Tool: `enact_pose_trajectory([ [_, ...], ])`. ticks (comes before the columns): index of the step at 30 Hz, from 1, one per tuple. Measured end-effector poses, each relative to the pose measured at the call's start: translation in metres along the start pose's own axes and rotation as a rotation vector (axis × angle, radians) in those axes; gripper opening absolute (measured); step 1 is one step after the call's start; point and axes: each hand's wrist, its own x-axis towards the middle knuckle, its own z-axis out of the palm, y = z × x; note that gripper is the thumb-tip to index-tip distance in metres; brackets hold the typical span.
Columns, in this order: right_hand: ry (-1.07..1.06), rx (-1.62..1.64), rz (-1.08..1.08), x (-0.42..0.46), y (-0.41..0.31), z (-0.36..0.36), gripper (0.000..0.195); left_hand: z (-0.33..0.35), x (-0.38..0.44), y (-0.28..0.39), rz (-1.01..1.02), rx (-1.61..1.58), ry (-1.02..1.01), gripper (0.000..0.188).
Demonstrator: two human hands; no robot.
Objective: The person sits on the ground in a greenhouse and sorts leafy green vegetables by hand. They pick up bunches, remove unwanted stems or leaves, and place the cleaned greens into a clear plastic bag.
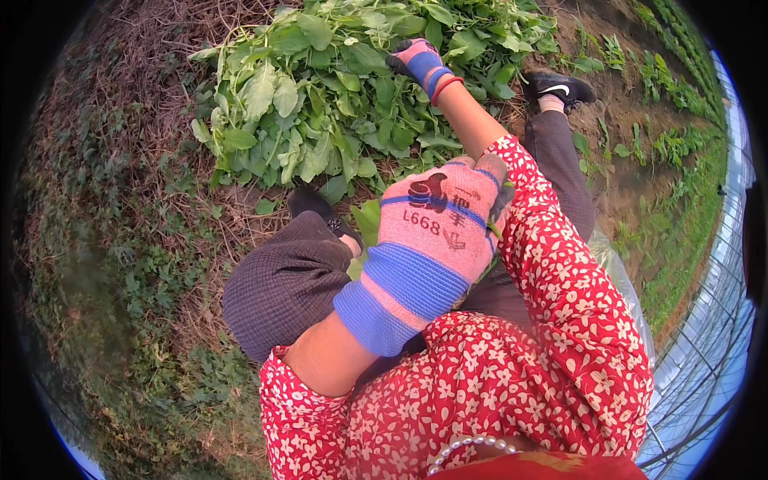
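My left hand (441, 222), in a pink and blue knit work glove that bears writing, is closed around green leafy stems (493, 229). Broad leaves (367, 223) show on the far side of this fist, and the glove hides most of the bunch. Farther out, my right hand (420, 63), gloved alike with dark-coated fingers, reaches into a large heap of leafy greens (318, 102). Its fingertips touch the leaves; whether they grip any is not plain. A red band (447, 90) circles the right wrist.
My bent left leg (282, 282) and dark left shoe (321, 210) lie on the near side of the heap. The right shoe (558, 89) rests at its right. Dry stalks and weeds (150, 228) cover the left ground. Clear plastic (618, 270) lies by my right side.
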Motion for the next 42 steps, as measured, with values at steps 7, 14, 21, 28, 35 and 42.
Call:
enact_pose_trajectory([
  [7, -0.045, 0.581, -0.246, -0.129, 0.047, -0.047, 0.024, -0.031, 0.018, -0.061, -0.107, 0.200, 0.236, 0.027],
  [14, -0.250, 0.727, -0.345, -0.217, 0.033, -0.091, 0.024, -0.002, 0.027, -0.093, 0.169, 0.148, -0.077, 0.044],
  [21, -0.392, 0.806, -0.421, -0.232, 0.034, -0.101, 0.023, 0.013, 0.038, -0.102, 0.182, -0.139, -0.401, 0.046],
  [28, -0.384, 1.368, -0.511, -0.229, 0.049, -0.090, 0.033, 0.014, 0.035, -0.118, -0.043, -0.261, -0.277, 0.038],
  [35, 0.196, 0.859, -0.558, -0.239, 0.042, -0.089, 0.055, 0.020, 0.040, -0.099, -0.240, -0.503, -0.248, 0.035],
  [42, 0.493, 0.457, -0.713, -0.231, 0.027, -0.078, 0.039, 0.025, 0.043, -0.110, -0.283, -0.430, -0.248, 0.041],
])
